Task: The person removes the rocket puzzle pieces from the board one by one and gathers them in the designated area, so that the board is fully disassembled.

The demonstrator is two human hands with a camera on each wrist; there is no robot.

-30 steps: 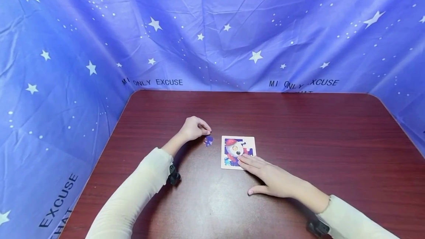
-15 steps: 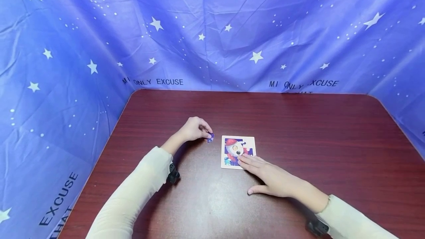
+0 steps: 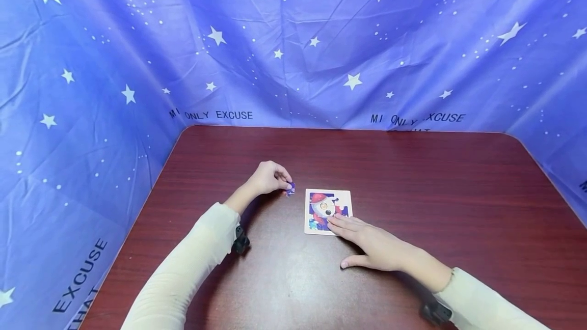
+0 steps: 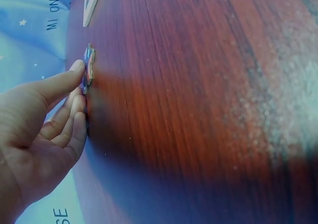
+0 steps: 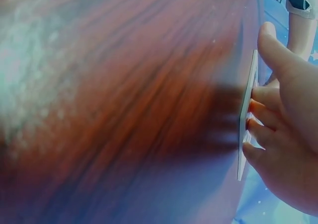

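Left hand (image 3: 270, 177) pinches puzzle piece (image 3: 291, 188) left of puzzle board (image 3: 345, 197). Right hand (image 3: 369, 245), thumb spread, rests straight fingers on board's near right area

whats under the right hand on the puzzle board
Beneath the fingers of the right hand is the near right corner of the puzzle board; palm and thumb are over the table. Whatever picture or gaps the fingers cover can't be seen.

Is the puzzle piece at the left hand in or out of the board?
Out: the left hand pinches the puzzle piece beside the board, and table shows between them in the head view.
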